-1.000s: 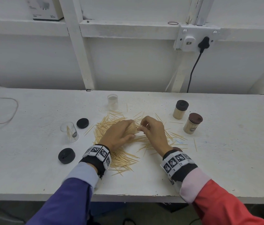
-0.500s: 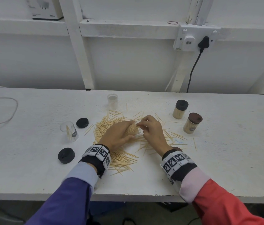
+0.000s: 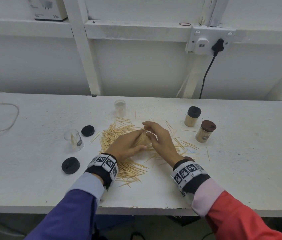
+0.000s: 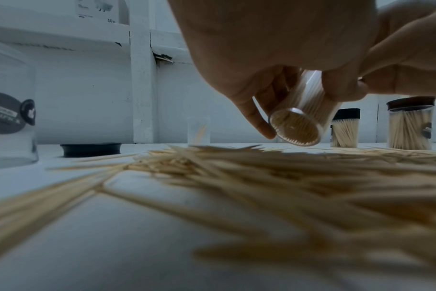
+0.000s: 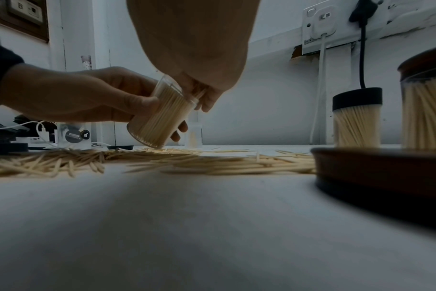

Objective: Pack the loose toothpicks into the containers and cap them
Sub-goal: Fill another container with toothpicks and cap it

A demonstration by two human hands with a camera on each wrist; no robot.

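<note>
A big pile of loose toothpicks (image 3: 119, 134) lies mid-table. My left hand (image 3: 141, 142) grips a clear container (image 4: 301, 118) packed with toothpicks and holds it tilted just above the pile. My right hand (image 3: 149, 131) sits at the container's (image 5: 159, 118) mouth with its fingers curved over the rim; whether it pinches toothpicks is hidden. Two nearly empty clear containers stand at the back (image 3: 120, 107) and at the left (image 3: 73, 139). Two black caps (image 3: 88, 130) (image 3: 70, 165) lie at the left. A brown cap (image 5: 381, 169) lies by my right wrist.
Two full capped containers stand at the right, one with a black cap (image 3: 192, 116) and one with a brown cap (image 3: 205, 134). A thin cable (image 3: 6, 118) loops at the far left. A black plug lead (image 3: 206, 80) hangs down the back wall.
My right hand's fingers have lifted and spread a little over the container's mouth. The left hand keeps the container tilted in the same spot.
</note>
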